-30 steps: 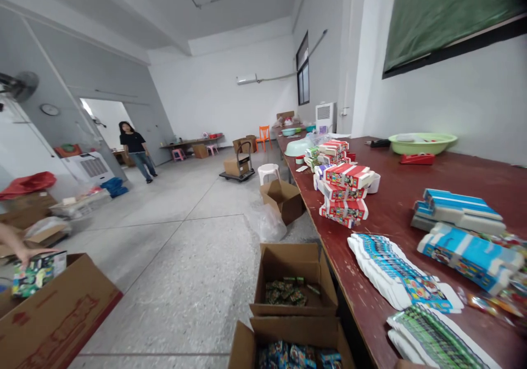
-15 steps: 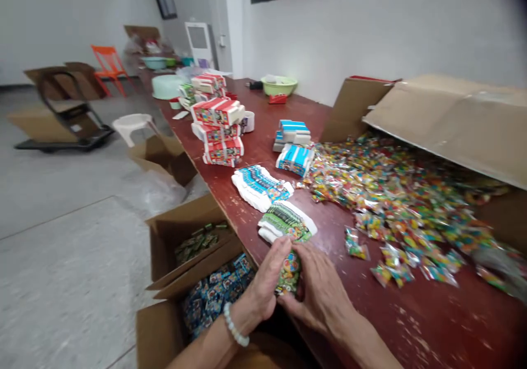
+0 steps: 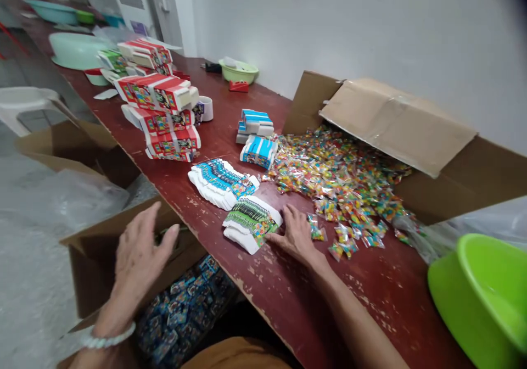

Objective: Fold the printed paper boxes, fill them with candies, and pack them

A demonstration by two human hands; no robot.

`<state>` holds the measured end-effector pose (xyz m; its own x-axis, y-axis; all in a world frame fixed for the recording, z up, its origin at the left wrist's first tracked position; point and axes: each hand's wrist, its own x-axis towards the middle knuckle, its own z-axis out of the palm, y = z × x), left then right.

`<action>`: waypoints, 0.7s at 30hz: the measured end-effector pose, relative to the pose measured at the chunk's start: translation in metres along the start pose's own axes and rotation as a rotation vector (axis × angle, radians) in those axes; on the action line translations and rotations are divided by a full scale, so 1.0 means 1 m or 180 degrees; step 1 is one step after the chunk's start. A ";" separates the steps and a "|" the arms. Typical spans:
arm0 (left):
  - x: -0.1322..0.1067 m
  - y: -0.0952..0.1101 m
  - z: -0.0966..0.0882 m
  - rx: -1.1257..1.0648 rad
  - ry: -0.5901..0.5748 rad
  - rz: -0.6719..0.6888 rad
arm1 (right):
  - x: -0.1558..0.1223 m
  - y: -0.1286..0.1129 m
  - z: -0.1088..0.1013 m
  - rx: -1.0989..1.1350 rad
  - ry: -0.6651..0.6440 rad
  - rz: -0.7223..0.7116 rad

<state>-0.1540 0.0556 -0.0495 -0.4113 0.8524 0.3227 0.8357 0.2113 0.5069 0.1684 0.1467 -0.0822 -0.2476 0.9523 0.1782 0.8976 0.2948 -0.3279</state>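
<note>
My left hand (image 3: 140, 264) hangs open above the cardboard box at the table edge, fingers spread, a bead bracelet on the wrist, holding nothing. My right hand (image 3: 293, 234) lies on the red-brown table (image 3: 288, 297), its thumb at a stack of green-printed card strips (image 3: 252, 221). Beside that stack is a stack of blue-printed strips (image 3: 222, 182). Small packets of colourful sweets (image 3: 317, 229) lie just right of my right hand, at the edge of a large spilled heap of sweet packets (image 3: 337, 177).
A tipped cardboard carton (image 3: 395, 122) stands behind the heap. Blue packets fill a box (image 3: 181, 308) below the table edge. Red-and-white packs (image 3: 160, 116) are stacked farther along. A lime-green basin (image 3: 481, 297) sits at the lower right.
My hands have moved apart and the green-printed strip held between them is no longer seen. My left hand is now over the box, my right on the table. The view has swung right.
</note>
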 end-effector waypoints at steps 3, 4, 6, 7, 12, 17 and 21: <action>-0.014 0.041 0.033 0.0229 -0.0249 0.1105 | -0.002 -0.001 0.011 0.0050 0.0133 0.0032; -0.020 0.058 0.045 0.0334 -0.0425 0.1355 | -0.003 -0.002 0.014 0.0175 0.0220 0.0047; -0.029 0.083 0.066 0.0489 -0.0579 0.1609 | -0.006 -0.004 0.018 0.0525 0.0442 0.0164; -0.032 0.090 0.073 0.0530 -0.0615 0.1646 | -0.006 -0.005 0.018 0.0742 0.0574 0.0253; -0.032 0.096 0.069 0.0095 -0.0559 0.1484 | -0.007 -0.010 -0.004 0.2570 0.0866 0.0890; -0.028 0.116 0.025 -0.2347 -0.1961 0.0275 | -0.024 -0.033 -0.049 0.4239 0.0292 0.0704; -0.035 0.130 0.009 -0.4157 -0.4590 -0.1005 | -0.040 -0.050 -0.063 0.4441 -0.0101 0.0369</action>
<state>-0.0282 0.0577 -0.0019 0.6479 0.6919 -0.3186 -0.2046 0.5609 0.8022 0.1565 0.0887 -0.0142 -0.2229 0.9721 0.0723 -0.1801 0.0318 -0.9831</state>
